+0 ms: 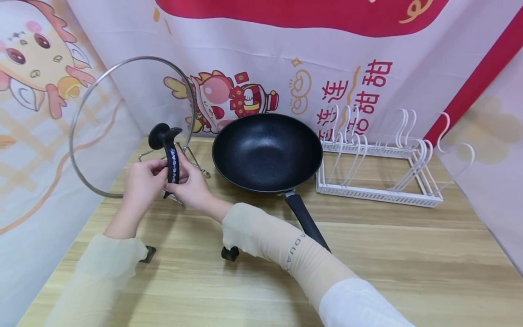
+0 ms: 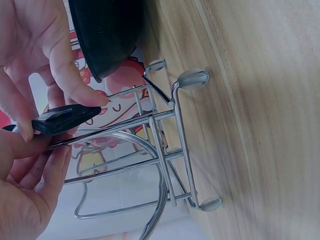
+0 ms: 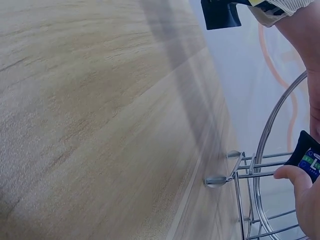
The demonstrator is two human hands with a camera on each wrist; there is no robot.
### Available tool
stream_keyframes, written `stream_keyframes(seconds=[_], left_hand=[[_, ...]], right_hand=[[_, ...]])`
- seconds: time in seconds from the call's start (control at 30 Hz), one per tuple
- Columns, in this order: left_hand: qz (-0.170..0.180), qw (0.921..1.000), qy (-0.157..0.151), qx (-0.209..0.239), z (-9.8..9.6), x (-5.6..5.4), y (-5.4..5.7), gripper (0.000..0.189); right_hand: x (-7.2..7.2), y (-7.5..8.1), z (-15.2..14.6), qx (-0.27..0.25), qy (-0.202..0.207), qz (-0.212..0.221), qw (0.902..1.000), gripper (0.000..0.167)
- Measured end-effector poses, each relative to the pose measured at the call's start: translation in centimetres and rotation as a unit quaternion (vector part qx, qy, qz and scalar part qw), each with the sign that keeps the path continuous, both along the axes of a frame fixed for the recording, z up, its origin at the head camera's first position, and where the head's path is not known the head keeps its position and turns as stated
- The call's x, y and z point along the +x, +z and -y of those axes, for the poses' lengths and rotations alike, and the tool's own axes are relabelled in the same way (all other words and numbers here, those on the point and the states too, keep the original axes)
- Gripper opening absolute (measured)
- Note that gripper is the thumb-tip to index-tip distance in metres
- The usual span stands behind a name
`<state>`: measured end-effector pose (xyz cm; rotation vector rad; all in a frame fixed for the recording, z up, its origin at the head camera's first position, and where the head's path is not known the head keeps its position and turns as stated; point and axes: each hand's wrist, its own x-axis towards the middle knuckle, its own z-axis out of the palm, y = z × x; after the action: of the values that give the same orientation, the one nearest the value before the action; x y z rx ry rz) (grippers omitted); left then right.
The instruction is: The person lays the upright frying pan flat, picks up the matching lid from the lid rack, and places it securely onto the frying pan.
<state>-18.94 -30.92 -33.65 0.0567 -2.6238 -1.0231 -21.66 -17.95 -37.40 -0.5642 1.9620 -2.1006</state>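
Note:
In the head view a round glass lid (image 1: 74, 131) with a metal rim stands upright in a wire rack (image 1: 200, 168). Its black handle (image 1: 171, 159) rises in front of the glass, a curved strip with white lettering and a rounded knob (image 1: 160, 135) at the top. My left hand (image 1: 145, 184) pinches the strip from the left. From the right, my right hand (image 1: 192, 184) grips its lower part with thumb and fingers. The left wrist view shows both hands around the black handle (image 2: 65, 119), beside the rack's wires (image 2: 165, 150). A coloured label (image 3: 311, 162) shows on it in the right wrist view.
A black wok (image 1: 267, 152) sits right of the lid, its long handle (image 1: 306, 220) pointing toward me beneath my right forearm. Farther right stands a white rack (image 1: 380, 195) with curved dividers. Printed cloth (image 1: 261, 45) hangs behind the wooden table (image 1: 367, 268).

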Motion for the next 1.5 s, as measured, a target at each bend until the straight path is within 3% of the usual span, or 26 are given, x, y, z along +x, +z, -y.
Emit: stream_keyframes(seconds=[0.27,0.67,1.0,1.27,1.5], left_hand=[[-0.008,1.0,-0.001,0.001,-0.1,-0.1,0.0,0.025],[-0.013,0.9999,-0.004,0.001,-0.1,-0.1,0.0,0.023],[-0.011,0.9999,0.0,0.004,0.1,-0.1,0.0,0.025],[-0.034,0.9988,0.027,0.022,-0.4,0.1,-0.9,0.024],[-0.077,0.9952,0.051,0.033,-0.6,0.2,-2.0,0.023]], right_hand=[[-0.2,0.0,-0.1,-0.001,0.001,-0.003,1.0,0.088],[-0.3,0.6,-0.2,-0.017,-0.002,0.039,0.9991,0.087],[-0.7,1.3,-0.5,0.002,0.012,0.004,0.9999,0.087],[-0.6,1.5,-0.8,-0.009,0.026,0.005,0.9996,0.088],[-0.7,1.9,-0.9,-0.015,0.029,0.003,0.9995,0.088]])
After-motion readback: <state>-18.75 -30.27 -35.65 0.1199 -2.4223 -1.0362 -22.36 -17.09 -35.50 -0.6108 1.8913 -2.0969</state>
